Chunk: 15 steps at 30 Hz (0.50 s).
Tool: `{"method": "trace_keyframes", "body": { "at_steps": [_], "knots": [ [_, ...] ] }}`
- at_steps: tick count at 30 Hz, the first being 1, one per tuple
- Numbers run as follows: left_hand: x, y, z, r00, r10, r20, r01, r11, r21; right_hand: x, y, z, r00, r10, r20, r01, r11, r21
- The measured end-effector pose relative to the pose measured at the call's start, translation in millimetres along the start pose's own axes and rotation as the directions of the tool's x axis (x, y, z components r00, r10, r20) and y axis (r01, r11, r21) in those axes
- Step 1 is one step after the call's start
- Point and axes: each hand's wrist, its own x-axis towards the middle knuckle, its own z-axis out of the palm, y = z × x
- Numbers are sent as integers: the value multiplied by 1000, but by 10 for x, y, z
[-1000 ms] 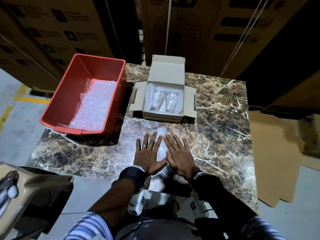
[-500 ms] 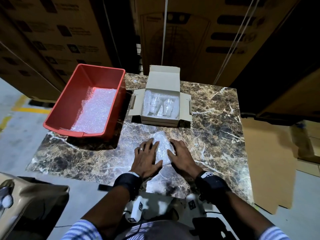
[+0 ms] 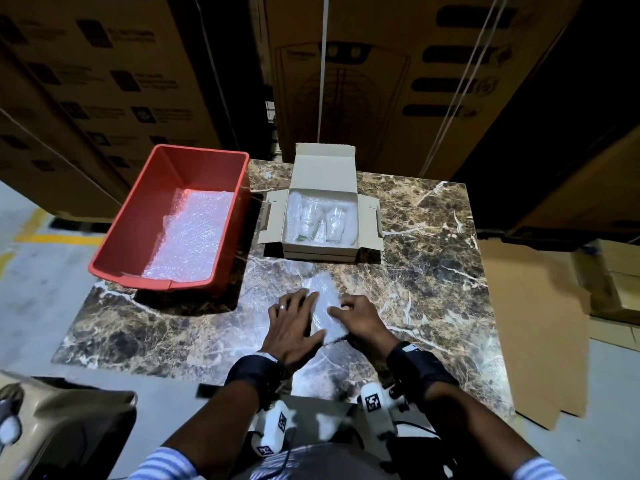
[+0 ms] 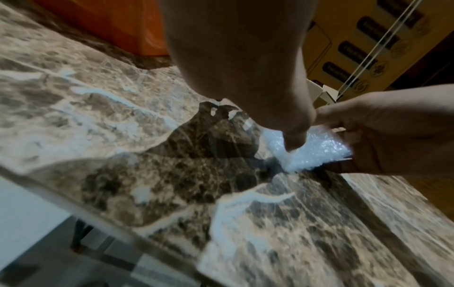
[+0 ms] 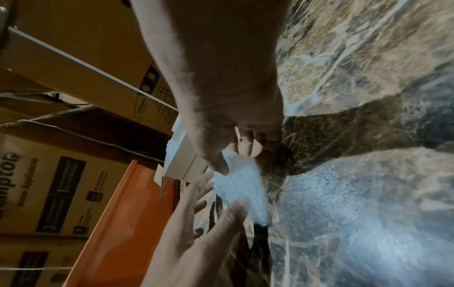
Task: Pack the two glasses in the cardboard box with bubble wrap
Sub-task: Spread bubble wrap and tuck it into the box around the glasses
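Note:
The open cardboard box [image 3: 322,249] stands at the table's far middle. Two clear glasses [image 3: 310,220] [image 3: 335,220] lie side by side in it on a bubble-wrap lining. A loose bubble wrap sheet [image 3: 325,306] lies on the marble in front of the box, bunched into a ridge between my hands. My left hand [image 3: 294,317] lies on its left side with fingers fairly straight, and the thumb [image 4: 294,141] presses the wrap [image 4: 317,149]. My right hand [image 3: 353,315] has curled fingers and pinches the wrap [image 5: 240,184] between thumb [image 5: 218,163] and fingers.
A red plastic bin [image 3: 114,251] holding more bubble wrap [image 3: 194,233] sits at the table's left, partly over the edge. Large cartons [image 3: 363,81] are stacked close behind the table. Flat cardboard [image 3: 533,327] lies on the floor to the right.
Both hands lay flat on the spread sheet a second ago. Since then they have drawn together, the right fingers have curled and pinched the wrap, and the sheet has bunched up between them.

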Motion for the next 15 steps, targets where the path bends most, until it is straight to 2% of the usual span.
{"method": "trace_keyframes", "body": {
  "at_steps": [4,6,8,10,12,13,15],
  "knots": [
    [138,22,-238,996,36,-77,-42,996,-85,-145,-182,-60,999,-2,35,0,999,46],
    [268,50,-405,997,50,-50,-57,988,-142,-194,-279,-141,993,-9,115,4,999,49],
    [404,43,-519,1000,17,4,-16,966,-257,-223,-348,-232,981,-6,196,-4,999,51],
    [524,25,-609,994,-74,85,105,873,-476,-254,-407,-315,972,-10,235,-2,999,51],
    [609,33,-691,965,-157,209,257,714,-652,-271,-430,-381,972,5,237,-17,999,52],
    [642,38,-722,948,-177,263,313,660,-683,-270,-433,-409,973,12,230,-24,998,51],
    [685,39,-767,920,-190,342,382,626,-680,-281,-463,-457,978,20,210,-32,998,56]
  ]
}}
